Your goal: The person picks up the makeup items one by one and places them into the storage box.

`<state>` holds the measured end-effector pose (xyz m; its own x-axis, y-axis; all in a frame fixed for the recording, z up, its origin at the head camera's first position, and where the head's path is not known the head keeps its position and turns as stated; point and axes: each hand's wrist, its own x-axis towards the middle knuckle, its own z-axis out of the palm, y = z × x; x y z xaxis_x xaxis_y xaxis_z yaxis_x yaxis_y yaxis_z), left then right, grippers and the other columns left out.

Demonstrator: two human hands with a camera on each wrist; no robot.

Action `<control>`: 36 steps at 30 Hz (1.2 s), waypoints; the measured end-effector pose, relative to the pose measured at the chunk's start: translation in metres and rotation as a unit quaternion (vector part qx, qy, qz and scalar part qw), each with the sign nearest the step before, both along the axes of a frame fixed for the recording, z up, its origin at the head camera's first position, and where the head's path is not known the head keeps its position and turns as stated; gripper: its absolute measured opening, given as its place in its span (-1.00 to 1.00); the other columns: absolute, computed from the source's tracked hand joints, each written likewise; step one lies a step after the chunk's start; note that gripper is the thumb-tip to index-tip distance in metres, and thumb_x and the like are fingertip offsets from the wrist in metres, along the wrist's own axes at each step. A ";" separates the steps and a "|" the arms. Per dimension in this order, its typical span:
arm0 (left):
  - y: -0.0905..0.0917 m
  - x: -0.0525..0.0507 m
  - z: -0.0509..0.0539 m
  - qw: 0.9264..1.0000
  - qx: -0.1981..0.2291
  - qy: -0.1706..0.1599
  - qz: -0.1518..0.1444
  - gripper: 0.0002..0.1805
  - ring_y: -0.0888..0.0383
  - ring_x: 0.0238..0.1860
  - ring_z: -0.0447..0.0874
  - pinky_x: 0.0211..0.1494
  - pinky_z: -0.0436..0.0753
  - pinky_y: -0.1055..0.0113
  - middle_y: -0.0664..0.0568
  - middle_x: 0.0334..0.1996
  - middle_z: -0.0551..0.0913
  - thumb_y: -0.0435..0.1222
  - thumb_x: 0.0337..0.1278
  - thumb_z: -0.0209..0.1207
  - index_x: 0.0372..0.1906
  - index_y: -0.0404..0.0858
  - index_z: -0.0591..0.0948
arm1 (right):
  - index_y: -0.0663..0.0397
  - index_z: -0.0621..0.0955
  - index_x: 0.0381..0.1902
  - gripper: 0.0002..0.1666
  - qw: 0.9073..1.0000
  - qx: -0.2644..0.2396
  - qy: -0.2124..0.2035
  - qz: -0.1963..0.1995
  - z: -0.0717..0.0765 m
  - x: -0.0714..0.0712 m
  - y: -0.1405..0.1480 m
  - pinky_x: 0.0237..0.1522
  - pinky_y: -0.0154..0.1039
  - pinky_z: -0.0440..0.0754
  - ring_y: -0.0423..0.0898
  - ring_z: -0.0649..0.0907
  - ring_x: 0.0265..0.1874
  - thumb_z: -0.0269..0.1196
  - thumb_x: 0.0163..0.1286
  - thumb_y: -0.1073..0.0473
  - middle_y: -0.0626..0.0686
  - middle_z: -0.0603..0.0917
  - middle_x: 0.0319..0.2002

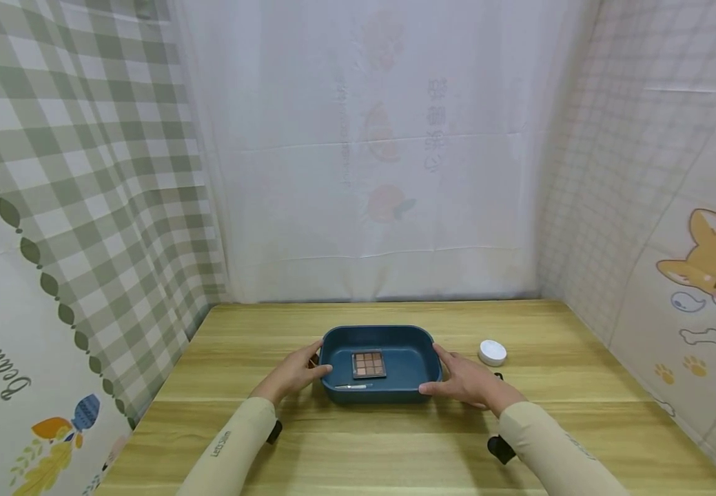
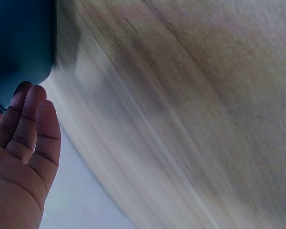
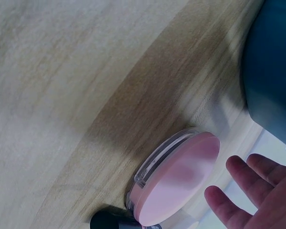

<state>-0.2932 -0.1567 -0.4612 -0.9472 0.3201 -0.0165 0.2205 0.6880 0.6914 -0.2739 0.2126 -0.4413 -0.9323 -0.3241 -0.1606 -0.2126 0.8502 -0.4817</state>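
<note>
A dark blue basin (image 1: 377, 397) sits on the wooden table between my hands. Inside it lie a palette of brown eyeshadows (image 1: 369, 364) and a slim pale stick (image 1: 351, 386), perhaps a brush. My left hand (image 1: 291, 373) holds the left end, thumb at the rim and fingers along the outer wall. At the right end, my right hand (image 1: 466, 379) has its thumb over the near corner and its index finger against the side. The right wrist view shows its other fingers loosely extended beside a round pink compact (image 3: 178, 179). My right hand mostly hides this compact from the head view.
A round white lid or jar (image 1: 492, 353) stands to the right of the basin. Beside the compact lies a black cylindrical item (image 3: 112, 220). Fabric curtains enclose the table (image 1: 358, 448) at the back and both sides.
</note>
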 end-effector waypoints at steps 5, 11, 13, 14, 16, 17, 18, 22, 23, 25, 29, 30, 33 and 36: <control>-0.001 0.000 0.001 1.000 -0.005 0.002 -0.006 -0.24 0.06 -0.10 0.57 0.02 0.57 0.02 -0.03 -0.12 0.60 -0.13 0.37 0.20 0.52 -0.31 0.20 | 0.15 0.00 0.59 0.35 1.000 -0.013 -0.005 0.004 0.001 -0.001 0.000 0.21 0.31 0.36 0.40 0.30 0.35 0.34 0.14 -0.45 0.46 0.19 0.43; -0.002 0.003 0.003 1.000 -0.005 -0.011 -0.023 -0.12 0.11 -0.23 0.50 -0.13 0.55 0.11 0.01 -0.20 0.55 -0.05 0.31 0.25 0.55 -0.30 0.12 | 0.16 0.00 0.59 0.36 1.000 -0.027 -0.011 0.006 0.001 -0.002 0.001 0.23 0.31 0.33 0.41 0.26 0.37 0.34 0.14 -0.44 0.48 0.16 0.43; -0.003 0.004 0.004 0.999 -0.003 -0.018 -0.026 -0.07 0.11 -0.24 0.49 -0.13 0.55 0.11 0.01 -0.20 0.54 -0.02 0.28 0.26 0.56 -0.29 0.09 | 0.15 0.00 0.59 0.36 0.999 -0.029 -0.014 0.003 0.000 -0.002 0.001 0.23 0.32 0.33 0.42 0.26 0.37 0.34 0.14 -0.45 0.48 0.16 0.43; -0.003 0.005 0.004 0.999 -0.004 -0.020 -0.026 -0.04 0.11 -0.23 0.49 -0.12 0.55 0.11 0.01 -0.19 0.54 0.01 0.26 0.28 0.57 -0.29 0.08 | 0.15 0.00 0.59 0.35 0.999 -0.029 -0.014 0.003 0.000 -0.002 0.001 0.22 0.32 0.34 0.42 0.27 0.36 0.35 0.14 -0.44 0.48 0.16 0.43; -0.003 0.005 0.004 0.999 -0.007 -0.027 -0.025 0.02 0.11 -0.20 0.50 -0.07 0.55 0.09 -0.01 -0.16 0.54 0.05 0.21 0.30 0.57 -0.28 0.06 | 0.13 0.00 0.59 0.35 0.999 -0.029 -0.015 -0.001 0.000 -0.002 0.002 0.21 0.32 0.35 0.41 0.28 0.36 0.35 0.13 -0.44 0.48 0.16 0.43; -0.003 0.005 0.004 0.999 -0.008 -0.028 -0.025 0.04 0.10 -0.18 0.50 -0.04 0.55 0.07 -0.02 -0.14 0.54 0.07 0.18 0.31 0.58 -0.28 0.05 | 0.13 0.01 0.59 0.35 0.999 -0.029 -0.015 -0.001 0.000 -0.001 0.002 0.20 0.31 0.36 0.41 0.29 0.36 0.35 0.13 -0.44 0.48 0.17 0.43; -0.003 0.005 0.004 0.999 -0.010 -0.029 -0.025 0.06 0.10 -0.16 0.51 -0.02 0.56 0.06 -0.03 -0.12 0.54 0.08 0.16 0.33 0.58 -0.28 0.05 | 0.14 0.01 0.59 0.35 0.999 -0.028 -0.014 -0.001 0.000 -0.001 0.002 0.20 0.31 0.36 0.41 0.29 0.36 0.35 0.13 -0.44 0.48 0.17 0.43; -0.003 0.006 0.004 0.999 -0.015 -0.033 -0.023 0.13 0.08 -0.11 0.51 0.05 0.55 0.01 -0.05 -0.07 0.54 0.11 0.09 0.37 0.58 -0.27 0.03 | 0.15 0.01 0.59 0.35 1.000 -0.027 -0.012 0.000 0.000 -0.001 0.001 0.21 0.31 0.36 0.40 0.29 0.36 0.35 0.13 -0.44 0.47 0.18 0.43; -0.003 0.006 0.004 0.999 -0.016 -0.033 -0.023 0.14 0.08 -0.11 0.51 0.06 0.54 0.00 -0.05 -0.06 0.54 0.10 0.07 0.38 0.58 -0.27 0.02 | 0.14 0.01 0.59 0.35 1.000 -0.027 -0.012 0.000 0.000 -0.001 0.001 0.21 0.31 0.36 0.40 0.29 0.36 0.35 0.13 -0.44 0.47 0.18 0.43; -0.004 0.006 0.004 0.999 -0.018 -0.034 -0.023 0.16 0.06 -0.08 0.52 0.09 0.54 -0.03 -0.07 -0.02 0.55 0.10 0.05 0.40 0.59 -0.27 0.01 | 0.14 0.02 0.59 0.35 1.000 -0.027 -0.011 -0.001 0.000 -0.001 0.001 0.20 0.32 0.36 0.41 0.29 0.36 0.36 0.13 -0.44 0.47 0.18 0.43; -0.003 0.006 0.004 0.999 -0.016 -0.041 -0.022 0.20 0.00 0.03 0.54 0.16 0.51 -0.07 -0.14 0.08 0.55 0.11 0.02 0.42 0.59 -0.26 -0.01 | 0.14 0.02 0.59 0.34 1.000 -0.030 -0.011 -0.002 0.001 -0.001 0.000 0.20 0.32 0.36 0.41 0.29 0.36 0.36 0.13 -0.43 0.47 0.17 0.43; -0.003 0.006 0.004 0.999 -0.014 -0.043 -0.020 0.20 -0.01 0.05 0.54 0.17 0.50 -0.08 -0.16 0.10 0.54 0.12 0.01 0.42 0.59 -0.25 -0.01 | 0.13 0.02 0.59 0.35 0.999 -0.032 -0.011 -0.003 0.001 0.000 0.000 0.21 0.32 0.35 0.41 0.28 0.36 0.36 0.13 -0.43 0.47 0.17 0.43; -0.002 0.006 0.005 0.999 -0.016 -0.049 -0.016 0.20 -0.07 0.13 0.53 0.21 0.49 -0.09 -0.22 0.17 0.52 0.11 0.02 0.42 0.60 -0.23 -0.02 | 0.14 0.02 0.59 0.34 0.999 -0.034 -0.011 0.000 0.002 -0.001 0.000 0.21 0.32 0.36 0.42 0.28 0.36 0.36 0.13 -0.43 0.48 0.17 0.43; -0.002 0.006 0.006 0.998 -0.020 -0.050 -0.013 0.20 -0.15 0.21 0.51 0.25 0.46 -0.12 -0.28 0.24 0.48 0.11 0.01 0.43 0.59 -0.24 -0.01 | 0.14 0.02 0.59 0.34 0.999 -0.036 -0.011 0.000 0.002 -0.001 0.000 0.22 0.31 0.35 0.41 0.27 0.37 0.36 0.13 -0.42 0.47 0.16 0.44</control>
<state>-0.2875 -0.1584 -0.4554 -0.9313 0.3423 -0.1242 0.1702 0.7106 0.6827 -0.2751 0.2126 -0.4394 -0.9289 -0.3350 -0.1578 -0.2002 0.8128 -0.5471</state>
